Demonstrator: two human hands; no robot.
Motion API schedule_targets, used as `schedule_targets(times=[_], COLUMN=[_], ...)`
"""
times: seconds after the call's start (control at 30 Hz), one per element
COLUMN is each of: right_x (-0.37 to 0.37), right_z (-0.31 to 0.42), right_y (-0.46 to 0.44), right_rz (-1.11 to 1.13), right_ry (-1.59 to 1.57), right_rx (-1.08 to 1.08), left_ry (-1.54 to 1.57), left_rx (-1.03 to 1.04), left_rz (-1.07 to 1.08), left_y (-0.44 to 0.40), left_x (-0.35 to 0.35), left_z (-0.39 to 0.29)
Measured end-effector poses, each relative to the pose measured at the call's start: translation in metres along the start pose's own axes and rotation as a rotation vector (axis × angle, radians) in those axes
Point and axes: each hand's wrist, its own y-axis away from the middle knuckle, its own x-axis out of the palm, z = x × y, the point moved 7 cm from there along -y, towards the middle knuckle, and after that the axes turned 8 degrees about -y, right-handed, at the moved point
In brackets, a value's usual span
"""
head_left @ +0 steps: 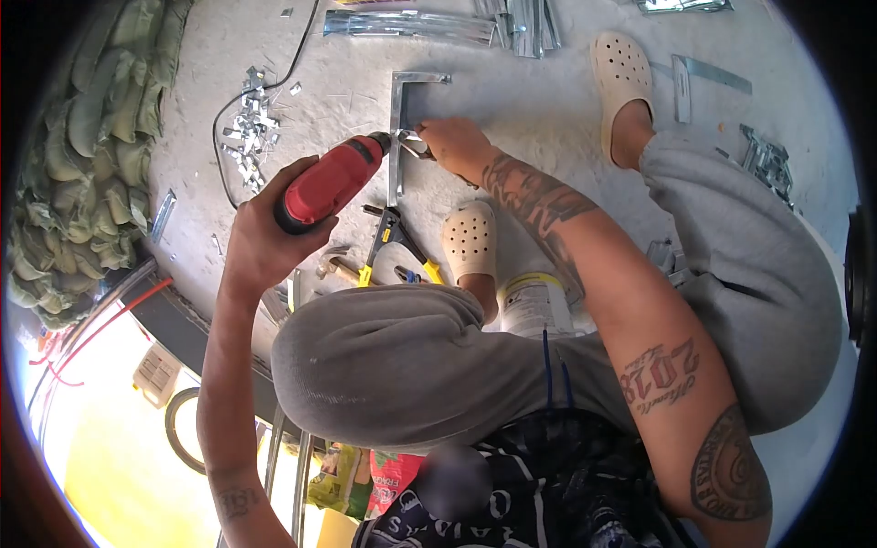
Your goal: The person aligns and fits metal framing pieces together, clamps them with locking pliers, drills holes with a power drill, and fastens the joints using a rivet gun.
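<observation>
Metal strip (396, 178), bent to one side at its far end, lies on the concrete floor (338, 73) ahead of the person's near shoe (470, 239). The left hand (265, 228) is closed around the body of a red drill (333, 183), with the fingers wrapped over it and the thumb on the lower side. The front end of the drill points at the strip and meets it about the middle of its length; I judge that the drill is held inclined so that this end can be brought to one exact spot.

From the opposite side comes the right hand (454, 146). Its fingers are curled shut on a small shiny piece (416, 143) beside the strip; whether this is a tool or a loose part, I cannot tell well, because the fingers cover much of it. Probably it is held there so that the strip does not turn or slide.

A tool with yellow and black handles (388, 242) and a hammer (340, 267) lie between the strip and the bent knee, perhaps for easy reach. Metal scraps (248, 137) are scattered farther to the left, beside a black cable (216, 128), apart from the strip.
</observation>
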Motion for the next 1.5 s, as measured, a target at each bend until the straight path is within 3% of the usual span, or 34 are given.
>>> schedule_targets(times=[0.47,0.6,0.63,0.67,0.73,0.83,0.97,1.03,1.2,1.27,1.4,1.5], right_x=[0.003,0.008,0.006,0.007,0.010,0.007,0.004,0.002,-0.001,-0.010,-0.023,-0.077], right_z=[-0.002,-0.008,-0.008,-0.006,-0.004,0.003,0.008,0.012,0.009,0.000,-0.005,0.015], right_y=[-0.004,-0.008,-0.010,-0.007,-0.005,-0.004,-0.003,-0.003,0.009,0.020,0.020,0.017], right_rz=[0.027,0.058,0.074,0.096,0.098,0.104,0.115,0.136,0.018,-0.047,-0.111,-0.134], right_ry=[0.021,-0.034,0.002,0.031,0.075,0.093,0.136,0.140,0.085,0.021,0.075,0.096], right_rx=[-0.008,0.044,0.051,0.065,0.037,0.040,0.073,0.078,0.039,0.156,0.112,0.064], left_ry=[-0.024,0.206,0.396,0.398,0.507,0.415,0.372,0.240,0.305,0.039,-0.517,-0.601], left_rx=[-0.036,-0.003,-0.029,-0.027,-0.338,-0.250,-0.329,-0.166,-0.162,-0.012,0.003,-0.060], left_rz=[0.004,0.097,0.202,0.197,0.358,0.335,0.335,0.247,0.246,-0.067,-0.394,-0.465], left_y=[-0.006,-0.006,-0.008,-0.007,-0.002,-0.001,0.012,0.020,0.055,0.062,0.036,0.012], left_x=[0.019,0.026,0.032,0.030,0.033,0.031,0.026,0.019,0.003,0.012,0.070,0.103], left_z=[0.012,0.032,0.033,0.034,0.040,0.016,0.014,0.011,0.033,0.059,0.142,0.178])
